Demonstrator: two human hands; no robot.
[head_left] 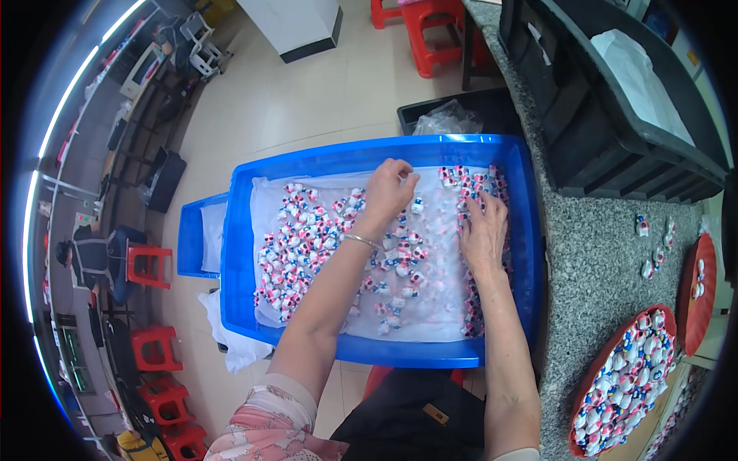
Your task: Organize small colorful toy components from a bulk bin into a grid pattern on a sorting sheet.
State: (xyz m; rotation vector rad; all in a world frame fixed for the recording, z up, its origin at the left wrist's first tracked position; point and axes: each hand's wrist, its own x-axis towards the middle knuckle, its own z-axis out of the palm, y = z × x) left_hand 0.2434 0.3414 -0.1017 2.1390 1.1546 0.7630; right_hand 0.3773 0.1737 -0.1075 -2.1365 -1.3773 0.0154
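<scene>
A blue tub (pixel 361 351) lined with a white sheet (pixel 438 307) lies before me, holding many small white figurines (pixel 296 238) with pink and blue parts. Most lie in a loose heap on the left; closer-set ones (pixel 469 180) run along the right side. My left hand (pixel 390 188) hovers over the tub's far middle, its fingers curled into a pinch; anything between them is too small to make out. A single figurine (pixel 417 205) lies just beside it. Fingers apart and bent downward, my right hand (pixel 484 230) rests on the right-hand figurines, hiding some.
On the right, a granite counter (pixel 592 253) carries a black crate (pixel 615 131), a red tray (pixel 623 384) heaped with figurines, and another red tray (pixel 697 300). A smaller blue tub (pixel 201 238) stands to the left. Red stools (pixel 150 265) and a seated person (pixel 104 257) are further left.
</scene>
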